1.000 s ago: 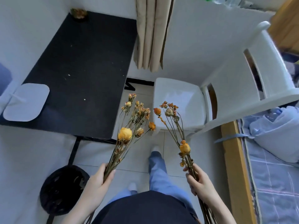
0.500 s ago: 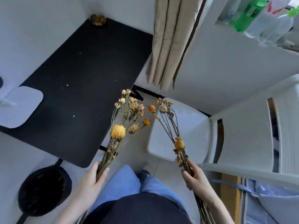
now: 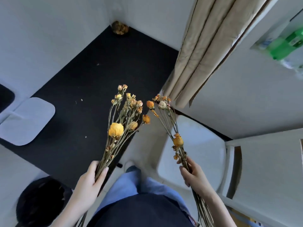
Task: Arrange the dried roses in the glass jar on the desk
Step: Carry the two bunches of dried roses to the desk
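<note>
I hold two bunches of dried yellow and orange roses upright over the floor. My left hand (image 3: 89, 181) grips the stems of the fuller bunch (image 3: 122, 122), whose blooms stand over the black desk's near corner. My right hand (image 3: 191, 176) grips the thinner bunch (image 3: 173, 128) above the white chair seat. At the desk's far corner sits the glass jar (image 3: 119, 27), seen from above with dried flowers in it, well away from both hands.
The black desk (image 3: 91, 76) carries a pale flat stand (image 3: 26, 120) at its left edge. A white chair (image 3: 196, 149) is at right, a beige curtain (image 3: 205, 46) behind it, a black bin (image 3: 39, 202) at lower left. My legs are below.
The view has tilted up and moved closer to the desk; the jar in the far corner looks nearer. Both hands keep their bunches, raised slightly forward.
</note>
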`<move>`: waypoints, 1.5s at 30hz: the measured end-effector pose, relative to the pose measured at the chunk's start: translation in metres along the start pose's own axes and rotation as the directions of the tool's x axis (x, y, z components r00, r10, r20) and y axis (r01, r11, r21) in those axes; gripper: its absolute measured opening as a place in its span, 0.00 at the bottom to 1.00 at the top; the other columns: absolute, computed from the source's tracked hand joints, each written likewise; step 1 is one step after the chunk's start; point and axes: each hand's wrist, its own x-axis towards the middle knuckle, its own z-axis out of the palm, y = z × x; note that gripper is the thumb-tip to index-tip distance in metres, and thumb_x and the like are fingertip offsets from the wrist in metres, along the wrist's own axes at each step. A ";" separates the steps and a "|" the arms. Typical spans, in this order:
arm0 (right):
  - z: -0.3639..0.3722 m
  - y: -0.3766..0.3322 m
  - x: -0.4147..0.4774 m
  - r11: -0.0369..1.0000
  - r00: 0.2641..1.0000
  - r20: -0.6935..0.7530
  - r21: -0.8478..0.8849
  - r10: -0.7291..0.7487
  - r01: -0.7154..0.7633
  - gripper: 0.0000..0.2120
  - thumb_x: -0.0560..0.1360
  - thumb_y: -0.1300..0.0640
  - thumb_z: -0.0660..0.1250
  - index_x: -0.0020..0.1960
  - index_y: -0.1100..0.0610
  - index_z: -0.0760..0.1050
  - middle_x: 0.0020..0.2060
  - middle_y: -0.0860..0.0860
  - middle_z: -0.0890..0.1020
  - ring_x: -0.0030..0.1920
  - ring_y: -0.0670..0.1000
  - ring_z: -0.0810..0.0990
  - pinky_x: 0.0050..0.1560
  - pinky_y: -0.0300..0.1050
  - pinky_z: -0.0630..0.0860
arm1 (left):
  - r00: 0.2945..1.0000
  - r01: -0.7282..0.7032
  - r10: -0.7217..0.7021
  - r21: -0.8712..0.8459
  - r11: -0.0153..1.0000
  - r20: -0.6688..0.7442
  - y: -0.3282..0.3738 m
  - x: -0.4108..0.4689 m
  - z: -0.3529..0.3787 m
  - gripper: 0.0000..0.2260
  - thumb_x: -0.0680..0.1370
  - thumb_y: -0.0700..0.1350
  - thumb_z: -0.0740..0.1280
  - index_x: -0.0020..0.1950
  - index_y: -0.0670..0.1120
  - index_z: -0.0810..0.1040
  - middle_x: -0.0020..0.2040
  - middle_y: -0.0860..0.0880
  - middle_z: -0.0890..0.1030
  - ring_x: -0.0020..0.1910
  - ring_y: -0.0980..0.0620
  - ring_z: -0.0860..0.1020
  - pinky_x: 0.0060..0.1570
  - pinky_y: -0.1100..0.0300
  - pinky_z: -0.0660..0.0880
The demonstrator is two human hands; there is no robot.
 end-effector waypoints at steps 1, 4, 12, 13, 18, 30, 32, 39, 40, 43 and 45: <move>0.003 -0.009 0.007 1.000 1.000 0.002 -0.006 -0.015 0.015 0.11 0.74 0.67 0.57 0.46 0.53 0.73 0.22 0.44 0.66 0.23 0.45 0.63 0.25 0.41 0.65 | 1.000 -0.003 0.003 -0.013 1.000 -0.008 0.000 0.006 -0.006 0.01 0.78 0.48 0.61 0.47 0.54 0.70 0.22 0.49 0.74 0.18 0.59 0.68 0.20 0.66 0.63; 0.012 -0.035 0.026 0.996 0.997 0.017 -0.046 -0.071 0.072 0.12 0.75 0.68 0.58 0.46 0.52 0.73 0.21 0.44 0.68 0.22 0.45 0.64 0.24 0.40 0.66 | 0.999 0.000 -0.001 -0.037 0.999 -0.046 -0.006 0.020 -0.024 0.01 0.78 0.48 0.61 0.47 0.54 0.70 0.23 0.51 0.75 0.18 0.58 0.69 0.20 0.67 0.63; 0.017 -0.101 0.075 0.972 0.981 0.129 -0.169 -0.142 0.163 0.09 0.75 0.69 0.57 0.47 0.57 0.72 0.24 0.49 0.67 0.22 0.45 0.65 0.23 0.39 0.66 | 0.984 0.028 -0.043 -0.088 0.996 -0.172 -0.019 0.048 -0.051 0.01 0.77 0.50 0.61 0.47 0.57 0.70 0.22 0.49 0.72 0.19 0.56 0.68 0.20 0.66 0.64; 0.017 -0.109 0.083 0.968 0.978 0.143 -0.183 -0.150 0.175 0.08 0.75 0.69 0.57 0.48 0.59 0.72 0.24 0.49 0.67 0.22 0.45 0.65 0.23 0.39 0.66 | 0.982 0.029 -0.046 -0.096 0.995 -0.184 -0.018 0.052 -0.053 0.01 0.77 0.50 0.61 0.47 0.57 0.70 0.22 0.49 0.73 0.19 0.57 0.68 0.20 0.66 0.64; 0.017 -0.146 0.131 0.936 0.953 0.224 -0.243 -0.202 0.255 0.04 0.76 0.69 0.59 0.45 0.62 0.70 0.26 0.50 0.69 0.21 0.43 0.67 0.22 0.37 0.67 | 0.967 0.035 -0.073 -0.158 0.987 -0.245 -0.010 0.076 -0.060 0.02 0.77 0.52 0.61 0.48 0.58 0.70 0.24 0.51 0.75 0.19 0.56 0.68 0.20 0.65 0.65; -0.016 -0.233 0.311 0.890 0.824 0.533 -0.259 -0.192 0.375 0.07 0.77 0.63 0.61 0.47 0.52 0.73 0.24 0.45 0.73 0.23 0.43 0.68 0.25 0.38 0.66 | 0.849 0.144 -0.313 -0.382 0.913 -0.426 0.077 0.186 -0.024 0.01 0.78 0.48 0.61 0.48 0.54 0.71 0.23 0.49 0.71 0.21 0.57 0.68 0.21 0.64 0.66; -0.026 -0.252 0.344 0.873 0.786 0.587 -0.261 -0.194 0.411 0.08 0.77 0.64 0.61 0.47 0.52 0.73 0.24 0.45 0.73 0.23 0.42 0.68 0.24 0.36 0.65 | 0.840 0.133 -0.327 -0.420 0.898 -0.433 0.103 0.219 -0.016 0.01 0.79 0.49 0.60 0.47 0.55 0.70 0.23 0.50 0.70 0.21 0.57 0.67 0.21 0.62 0.65; -0.032 -0.322 0.427 0.853 0.681 0.712 -0.239 -0.171 0.463 0.06 0.77 0.60 0.62 0.49 0.50 0.74 0.26 0.46 0.73 0.25 0.42 0.70 0.26 0.36 0.68 | 0.738 0.059 -0.478 -0.659 0.750 -0.478 0.183 0.334 0.001 0.03 0.80 0.48 0.59 0.46 0.51 0.70 0.26 0.51 0.69 0.20 0.58 0.67 0.21 0.63 0.68; -0.028 -0.329 0.435 0.853 0.674 0.719 -0.235 -0.170 0.466 0.06 0.77 0.59 0.61 0.50 0.49 0.74 0.27 0.46 0.74 0.25 0.42 0.71 0.27 0.36 0.69 | 0.739 0.038 -0.494 -0.703 0.711 -0.459 0.192 0.349 0.003 0.04 0.80 0.47 0.59 0.47 0.49 0.69 0.27 0.51 0.69 0.21 0.58 0.67 0.21 0.62 0.68; -0.013 -0.342 0.455 0.848 0.666 0.725 -0.233 -0.175 0.476 0.06 0.78 0.57 0.61 0.50 0.48 0.73 0.29 0.48 0.75 0.27 0.42 0.72 0.28 0.38 0.71 | 0.740 -0.031 -0.523 -0.799 0.600 -0.422 0.213 0.391 0.014 0.06 0.81 0.45 0.57 0.47 0.45 0.68 0.31 0.51 0.70 0.23 0.58 0.68 0.23 0.62 0.70; -0.004 -0.345 0.469 0.846 0.666 0.726 -0.238 -0.172 0.477 0.06 0.78 0.57 0.61 0.51 0.47 0.72 0.30 0.48 0.75 0.26 0.42 0.73 0.28 0.38 0.72 | 0.735 -0.047 -0.540 -0.826 0.562 -0.410 0.221 0.417 0.022 0.06 0.81 0.45 0.56 0.47 0.46 0.69 0.32 0.51 0.71 0.24 0.59 0.70 0.25 0.63 0.72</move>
